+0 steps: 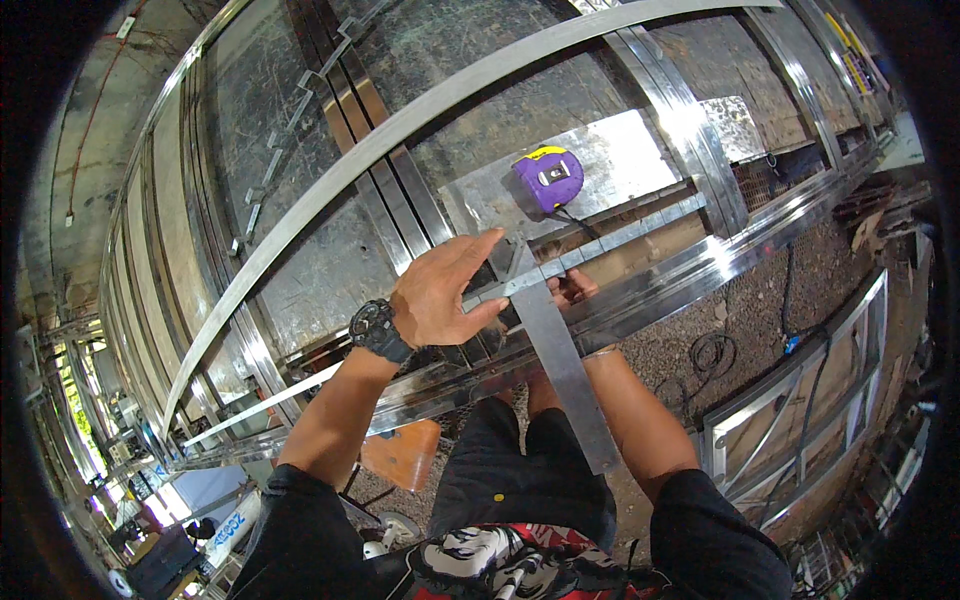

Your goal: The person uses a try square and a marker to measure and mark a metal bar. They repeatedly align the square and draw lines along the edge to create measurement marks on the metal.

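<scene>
My left hand (440,297), with a black watch on its wrist, is open above the bench, its thumb and forefinger apart. The thumb tip reaches the near end of a narrow metal strip (625,237) with marks across it. A flat grey steel blade (565,365), like that of a square, meets this strip and slants down over my right forearm. My right hand (573,288) shows only curled fingertips beside the strip and blade; the rest is hidden under the metal. What those fingers grip is not visible. A purple and yellow tape measure (550,178) lies just beyond on a sheet-metal piece (630,150).
A long curved-looking flat bar (400,128) crosses the worktop. Shiny metal tubes (400,200) lie across it, and a metal rail (690,268) runs along the near edge. At right are a metal frame (790,390) and a coiled black cable (712,352). An orange-brown seat (402,452) stands below left.
</scene>
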A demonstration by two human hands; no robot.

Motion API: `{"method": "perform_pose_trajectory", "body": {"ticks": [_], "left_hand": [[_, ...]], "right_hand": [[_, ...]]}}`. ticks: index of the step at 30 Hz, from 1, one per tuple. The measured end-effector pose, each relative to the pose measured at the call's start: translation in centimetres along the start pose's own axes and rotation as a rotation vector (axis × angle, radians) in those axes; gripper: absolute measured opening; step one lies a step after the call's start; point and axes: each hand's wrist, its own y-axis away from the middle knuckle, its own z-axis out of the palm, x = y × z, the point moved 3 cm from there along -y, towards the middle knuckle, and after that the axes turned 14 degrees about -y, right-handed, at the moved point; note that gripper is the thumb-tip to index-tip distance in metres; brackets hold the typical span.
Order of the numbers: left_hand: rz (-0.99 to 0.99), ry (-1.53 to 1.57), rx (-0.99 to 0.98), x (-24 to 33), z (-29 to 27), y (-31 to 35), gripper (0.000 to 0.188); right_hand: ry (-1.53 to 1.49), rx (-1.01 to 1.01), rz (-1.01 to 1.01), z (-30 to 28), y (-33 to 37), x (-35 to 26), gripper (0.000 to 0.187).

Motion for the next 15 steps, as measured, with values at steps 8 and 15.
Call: {"method": "perform_pose_trajectory", "body": {"ticks": [8,15], "left_hand": [[0.013,-0.010,0.017,0.2,-0.1,0.0,0.085],[0.053,-0.019,0.070,0.1,0.2,0.0,0.085]], "right_hand": [[0.167,0.156,-0.030,-0.2,0.5,-1.2,0.027],[0.053,0.153,0.005,-0.4,0.6,-1.1,0.022]]}}
